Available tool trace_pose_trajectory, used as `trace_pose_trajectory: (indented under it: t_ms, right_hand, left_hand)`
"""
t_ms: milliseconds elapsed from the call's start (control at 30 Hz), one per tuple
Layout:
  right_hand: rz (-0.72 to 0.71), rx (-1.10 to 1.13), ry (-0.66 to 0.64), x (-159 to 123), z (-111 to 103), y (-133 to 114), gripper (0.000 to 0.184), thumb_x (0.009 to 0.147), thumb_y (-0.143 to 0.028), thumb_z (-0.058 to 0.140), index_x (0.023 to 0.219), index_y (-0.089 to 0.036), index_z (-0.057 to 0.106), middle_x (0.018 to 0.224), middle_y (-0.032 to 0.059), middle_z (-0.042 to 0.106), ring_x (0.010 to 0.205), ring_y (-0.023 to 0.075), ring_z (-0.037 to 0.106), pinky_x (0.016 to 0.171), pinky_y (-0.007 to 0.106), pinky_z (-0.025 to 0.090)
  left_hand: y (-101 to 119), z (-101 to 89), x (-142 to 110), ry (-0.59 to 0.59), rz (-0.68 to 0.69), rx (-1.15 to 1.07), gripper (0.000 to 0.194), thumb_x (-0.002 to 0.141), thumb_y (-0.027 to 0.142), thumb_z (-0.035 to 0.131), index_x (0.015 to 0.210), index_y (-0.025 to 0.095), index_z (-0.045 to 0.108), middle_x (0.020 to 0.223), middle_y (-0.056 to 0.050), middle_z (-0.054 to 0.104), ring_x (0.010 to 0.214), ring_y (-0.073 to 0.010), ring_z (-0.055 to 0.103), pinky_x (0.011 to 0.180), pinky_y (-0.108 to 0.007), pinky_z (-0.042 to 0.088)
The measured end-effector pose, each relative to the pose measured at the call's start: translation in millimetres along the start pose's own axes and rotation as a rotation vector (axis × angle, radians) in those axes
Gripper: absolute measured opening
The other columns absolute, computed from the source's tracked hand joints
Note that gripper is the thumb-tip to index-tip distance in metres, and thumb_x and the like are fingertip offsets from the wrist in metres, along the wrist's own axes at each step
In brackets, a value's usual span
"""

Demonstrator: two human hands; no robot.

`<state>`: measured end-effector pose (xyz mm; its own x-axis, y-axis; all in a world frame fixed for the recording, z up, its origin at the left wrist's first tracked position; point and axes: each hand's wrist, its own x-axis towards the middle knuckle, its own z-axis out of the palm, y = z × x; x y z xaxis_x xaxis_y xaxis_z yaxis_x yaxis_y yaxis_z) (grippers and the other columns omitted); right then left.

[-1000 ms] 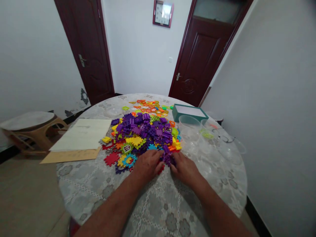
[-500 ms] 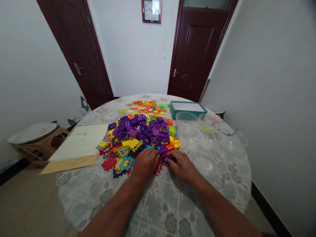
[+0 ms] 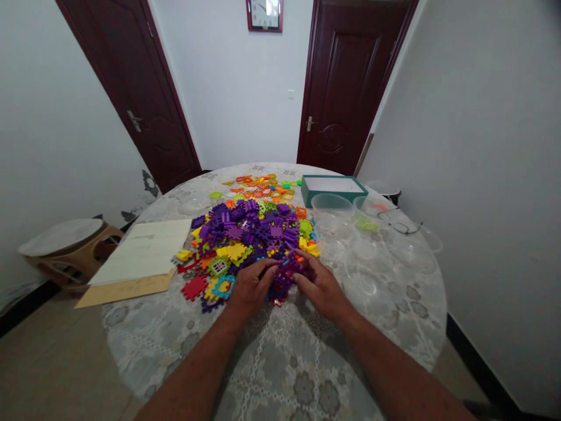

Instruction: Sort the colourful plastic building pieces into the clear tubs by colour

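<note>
A big heap of plastic interlocking pieces, mostly purple with yellow, orange, green and red ones, covers the middle of a round table. At the heap's near edge my left hand and my right hand face each other. Both have their fingers curled round a small clump of purple pieces lifted a little between them. A red piece and a blue ring-shaped piece lie flat just left of my left hand.
Clear plastic bowls stand right of the heap, with a teal box behind them. Papers overhang the table's left edge. A low stool is on the floor at left. Two dark doors and a wall clock are behind.
My hands went from lying flat on the pieces at the heap's edge to cupping a purple clump and raising it slightly. The camera has tilted a little.
</note>
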<state>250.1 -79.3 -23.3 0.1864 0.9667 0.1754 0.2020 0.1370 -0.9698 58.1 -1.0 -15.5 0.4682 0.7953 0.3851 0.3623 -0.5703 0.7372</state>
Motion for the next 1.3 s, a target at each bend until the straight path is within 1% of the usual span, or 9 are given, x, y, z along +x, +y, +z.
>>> trace_pose_trajectory:
  t_ms: [67,167,267,400,567,767,900,1000,1300]
  right_hand:
    - [0.029,0.041,0.010,0.1,0.7,-0.7,0.054,0.092,-0.033,0.068,0.144,-0.029,0.059,0.102,0.0021,0.069,0.080,0.0166,0.062,0.072,0.030,0.052]
    - [0.042,0.016,-0.010,0.4,-1.3,-2.1,0.028,0.092,-0.033,0.067,0.119,-0.026,0.071,0.098,0.0031,0.070,0.079,0.0172,0.062,0.068,0.030,0.051]
    - [0.042,-0.022,0.030,0.6,-4.5,-3.3,0.012,0.092,-0.032,0.067,0.100,-0.024,0.070,0.084,0.0014,0.068,0.073,0.0175,0.061,0.065,0.030,0.050]
    - [0.063,0.058,0.166,1.4,-7.2,-3.5,0.017,0.094,-0.039,0.068,0.100,-0.024,0.064,0.071,-0.0026,0.063,0.062,0.0155,0.057,0.059,0.028,0.047]
    - [0.076,0.113,0.193,3.1,-6.6,-1.5,0.020,0.093,-0.041,0.068,0.103,-0.025,0.062,0.071,-0.0046,0.061,0.059,0.0135,0.056,0.056,0.027,0.045]
    - [0.098,0.122,0.126,4.2,-4.2,0.1,0.018,0.090,-0.038,0.069,0.100,-0.023,0.065,0.069,-0.0041,0.062,0.057,0.0135,0.055,0.054,0.027,0.045]
    - [0.109,0.149,0.052,3.6,-4.9,4.3,0.019,0.090,-0.039,0.070,0.098,-0.022,0.067,0.067,-0.0035,0.062,0.058,0.0137,0.056,0.056,0.027,0.045]
    - [0.102,0.214,-0.007,2.0,-4.4,7.1,0.022,0.091,-0.041,0.070,0.102,-0.023,0.066,0.072,-0.0030,0.064,0.060,0.0141,0.057,0.059,0.028,0.048]
    - [0.170,0.246,-0.069,-0.9,5.0,3.5,0.027,0.087,-0.043,0.072,0.104,-0.025,0.060,0.068,-0.0047,0.063,0.056,0.0144,0.058,0.054,0.026,0.049]
  left_hand:
    - [3.3,-2.1,0.1,-0.043,-0.011,-0.019,0.028,0.104,0.038,0.054,0.110,0.023,0.077,0.105,-0.006,0.081,0.096,-0.0219,0.075,0.090,-0.035,0.058]
    - [2.9,-5.4,-0.6,-0.137,0.026,-0.007,0.029,0.104,0.034,0.051,0.111,0.023,0.077,0.103,-0.006,0.081,0.093,-0.0211,0.075,0.089,-0.035,0.058]
    - [-1.6,-8.8,-4.1,-0.181,0.095,0.125,0.028,0.099,0.034,0.062,0.122,0.022,0.074,0.111,-0.008,0.078,0.103,-0.0238,0.072,0.094,-0.039,0.056]
    - [-4.5,-14.6,-11.3,-0.278,0.227,0.409,0.055,0.082,0.037,0.084,0.133,0.024,0.067,0.122,-0.010,0.072,0.114,-0.0293,0.063,0.101,-0.045,0.052]
    - [-4.2,-18.9,-13.6,-0.367,0.268,0.512,0.032,0.087,0.035,0.080,0.116,0.024,0.072,0.113,-0.008,0.071,0.106,-0.0266,0.063,0.093,-0.040,0.051]
    - [-7.3,-15.3,-10.6,-0.285,0.228,0.387,0.019,0.100,0.028,0.061,0.113,0.021,0.074,0.104,-0.009,0.075,0.101,-0.0240,0.068,0.092,-0.037,0.053]
    - [-5.5,-13.1,-7.8,-0.085,0.065,0.271,0.022,0.101,0.031,0.058,0.111,0.019,0.074,0.104,-0.010,0.078,0.098,-0.0246,0.072,0.091,-0.038,0.055]
    - [-0.7,-16.9,-5.0,-0.019,-0.054,0.157,0.025,0.100,0.035,0.061,0.115,0.019,0.073,0.104,-0.008,0.079,0.095,-0.0237,0.074,0.089,-0.037,0.056]
    - [10.5,-21.8,-6.1,-0.129,-0.058,0.032,0.026,0.102,0.031,0.053,0.112,0.022,0.075,0.098,-0.003,0.080,0.089,-0.0184,0.073,0.083,-0.030,0.053]
